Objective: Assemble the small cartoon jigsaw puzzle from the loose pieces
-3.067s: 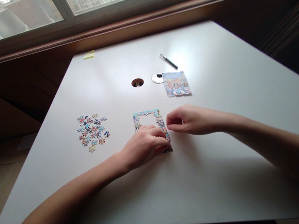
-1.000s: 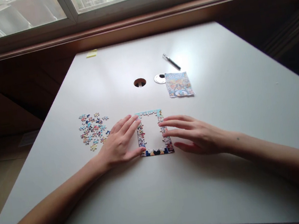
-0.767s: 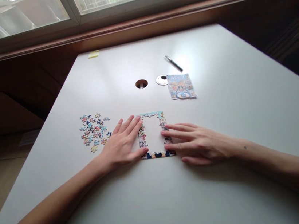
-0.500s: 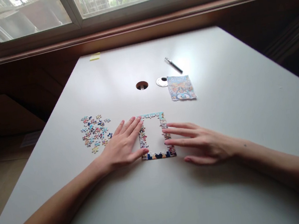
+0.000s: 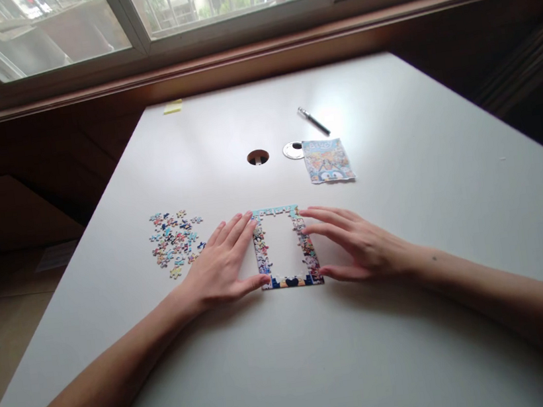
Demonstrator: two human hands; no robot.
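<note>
Right hand (image 5: 357, 242) shifting since earlier frame, thumb now meeting puzzle border (image 5: 290, 282) at near right corner. Border lying between both hands, forming hollow rectangle: pale-blue far strip, navy-and-tan near strip, multicoloured sides, details blurring. Left hand (image 5: 222, 263), fingers spread, partly covering left corners; neither hand grasping. Loose pieces (image 5: 175, 239) lying left of left hand.

Worktop (image 5: 281, 349): plain white. Puzzle border (image 5: 309, 248): pale turquoise along the side facing the worktop's far edge, many-coloured mottling down both flanks, navy and tan with a dark heart-like motif facing the near edge. Loose pieces (image 5: 174, 239), toward the left edge: mixed light blue, navy, red and yellow. Printed sheet (image 5: 328, 160): light blue above, orange-flecked centre, blue with white eyes below. Pen (image 5: 314, 122): black, silvery at one end. Slip (image 5: 173, 107), far left corner: yellow.
</note>
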